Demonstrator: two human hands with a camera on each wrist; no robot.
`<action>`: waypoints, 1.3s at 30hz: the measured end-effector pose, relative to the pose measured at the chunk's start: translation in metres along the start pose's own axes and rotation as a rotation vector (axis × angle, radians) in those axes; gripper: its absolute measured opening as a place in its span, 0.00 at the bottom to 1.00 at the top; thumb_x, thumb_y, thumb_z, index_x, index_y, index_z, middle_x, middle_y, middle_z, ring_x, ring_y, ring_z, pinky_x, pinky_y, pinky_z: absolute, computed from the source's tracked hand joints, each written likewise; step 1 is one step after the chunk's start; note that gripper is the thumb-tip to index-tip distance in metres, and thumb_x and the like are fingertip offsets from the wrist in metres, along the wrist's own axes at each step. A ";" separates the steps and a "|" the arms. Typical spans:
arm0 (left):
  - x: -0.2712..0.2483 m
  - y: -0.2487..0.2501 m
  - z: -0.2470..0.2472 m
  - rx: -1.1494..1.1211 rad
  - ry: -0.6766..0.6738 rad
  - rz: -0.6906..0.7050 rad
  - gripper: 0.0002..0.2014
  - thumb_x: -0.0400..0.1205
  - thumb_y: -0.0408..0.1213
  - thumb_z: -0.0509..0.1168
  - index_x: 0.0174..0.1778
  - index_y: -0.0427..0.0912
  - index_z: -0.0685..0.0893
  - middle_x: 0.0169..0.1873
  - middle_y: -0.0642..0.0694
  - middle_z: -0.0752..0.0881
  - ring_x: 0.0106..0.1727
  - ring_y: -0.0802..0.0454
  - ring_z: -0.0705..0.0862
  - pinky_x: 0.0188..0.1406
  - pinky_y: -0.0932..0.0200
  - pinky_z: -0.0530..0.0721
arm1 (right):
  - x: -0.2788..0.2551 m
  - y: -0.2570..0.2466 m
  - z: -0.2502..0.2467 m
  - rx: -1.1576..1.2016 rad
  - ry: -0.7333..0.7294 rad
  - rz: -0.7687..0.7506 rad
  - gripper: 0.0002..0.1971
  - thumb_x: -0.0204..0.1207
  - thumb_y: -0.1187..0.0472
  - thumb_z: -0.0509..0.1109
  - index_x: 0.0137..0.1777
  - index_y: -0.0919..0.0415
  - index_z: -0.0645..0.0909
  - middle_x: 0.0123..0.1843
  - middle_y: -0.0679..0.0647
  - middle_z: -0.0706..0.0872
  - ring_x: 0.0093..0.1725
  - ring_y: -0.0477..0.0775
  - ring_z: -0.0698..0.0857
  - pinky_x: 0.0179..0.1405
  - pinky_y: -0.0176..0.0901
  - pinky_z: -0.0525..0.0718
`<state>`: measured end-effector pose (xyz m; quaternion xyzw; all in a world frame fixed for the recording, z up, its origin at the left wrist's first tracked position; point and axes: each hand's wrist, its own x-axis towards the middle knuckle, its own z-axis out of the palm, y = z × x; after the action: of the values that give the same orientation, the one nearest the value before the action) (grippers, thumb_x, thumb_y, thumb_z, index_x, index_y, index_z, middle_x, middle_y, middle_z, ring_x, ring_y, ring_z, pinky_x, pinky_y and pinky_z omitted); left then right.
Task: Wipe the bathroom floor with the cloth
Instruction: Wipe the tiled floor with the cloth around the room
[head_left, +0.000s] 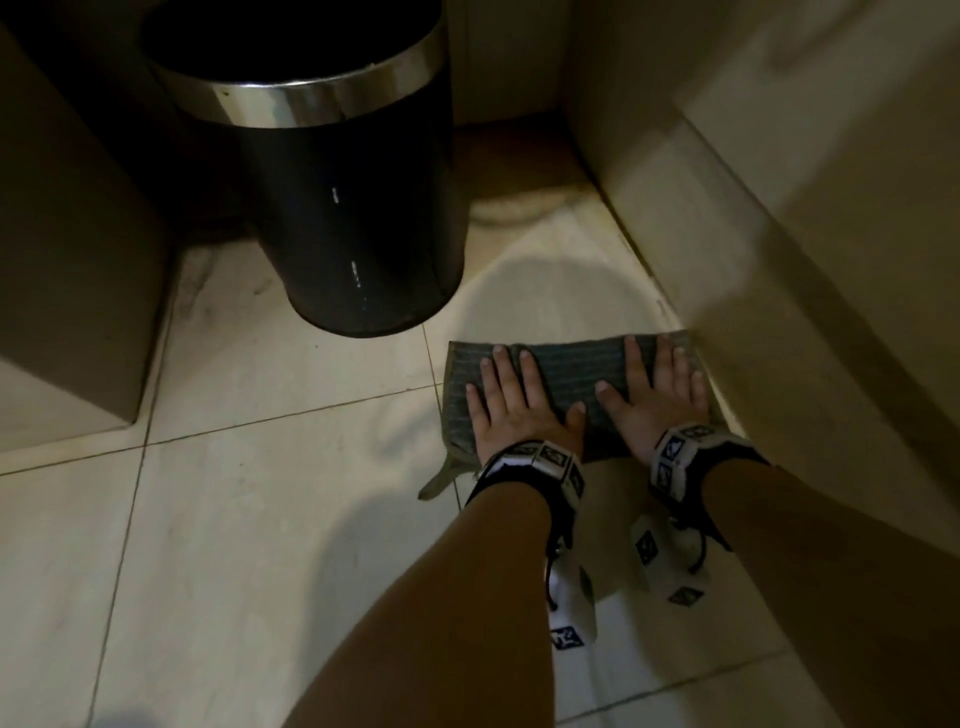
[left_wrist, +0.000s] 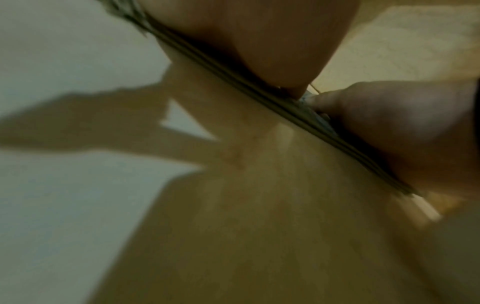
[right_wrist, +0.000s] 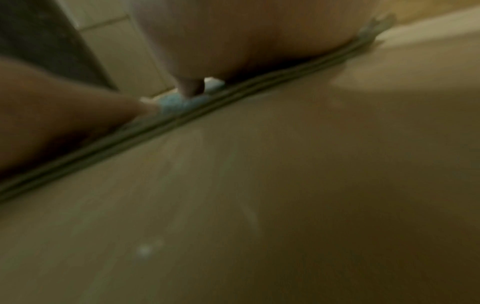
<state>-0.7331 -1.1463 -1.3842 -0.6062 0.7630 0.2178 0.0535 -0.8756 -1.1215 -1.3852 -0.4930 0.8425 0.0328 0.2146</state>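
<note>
On the pale tiled floor (head_left: 270, 519), close to the base of the wall (head_left: 779, 260) on the right, both hands lie flat on a folded cloth (head_left: 566, 374). The left hand (head_left: 514, 400) has its fingers straight and a little spread, palm down, pressing the left half of the cloth; it grasps nothing. The right hand (head_left: 657, 395) lies the same way — fingers extended, slightly apart, flat on the right half, with the outer fingers near the wall base. The thumbs point toward each other and a strip of cloth shows between them. Each wrist carries a black band with white blocks that bear black square marker patterns; no readable words can be seen on them or elsewhere. The cloth is grey-green with thin paler stripes, folded into a rectangle of several layers, and one loose corner sticks out toward the person at the lower left. In the left wrist view the layered edge (left_wrist: 285, 107) of the cloth runs as a diagonal line under the palm, blurred; the right wrist view shows the same edge (right_wrist: 182, 121). A black round bin (head_left: 332, 197) with a shiny metal band stands on the floor beyond the cloth, to the left, apart from it.
</note>
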 end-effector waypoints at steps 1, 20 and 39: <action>0.002 0.002 -0.001 -0.004 -0.004 -0.011 0.42 0.85 0.64 0.45 0.85 0.44 0.31 0.84 0.41 0.29 0.84 0.42 0.30 0.82 0.41 0.29 | 0.004 0.000 -0.003 0.010 -0.011 -0.012 0.36 0.84 0.33 0.43 0.85 0.43 0.31 0.86 0.54 0.27 0.85 0.56 0.30 0.81 0.54 0.31; -0.028 -0.189 -0.047 0.032 0.006 -0.226 0.41 0.84 0.68 0.44 0.85 0.53 0.31 0.84 0.48 0.29 0.85 0.47 0.31 0.84 0.42 0.34 | -0.061 -0.182 0.051 -0.025 -0.037 -0.212 0.37 0.85 0.36 0.43 0.86 0.50 0.30 0.84 0.60 0.25 0.84 0.62 0.29 0.82 0.59 0.29; -0.141 -0.237 -0.021 0.020 0.022 -0.284 0.44 0.83 0.69 0.42 0.83 0.49 0.26 0.82 0.45 0.25 0.84 0.45 0.28 0.82 0.42 0.31 | -0.169 -0.188 0.096 -0.048 -0.057 -0.299 0.36 0.85 0.35 0.39 0.82 0.47 0.24 0.80 0.55 0.17 0.84 0.59 0.27 0.81 0.56 0.28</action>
<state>-0.4679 -1.0675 -1.3803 -0.7097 0.6723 0.1939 0.0816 -0.6139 -1.0545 -1.3765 -0.6169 0.7522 0.0347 0.2291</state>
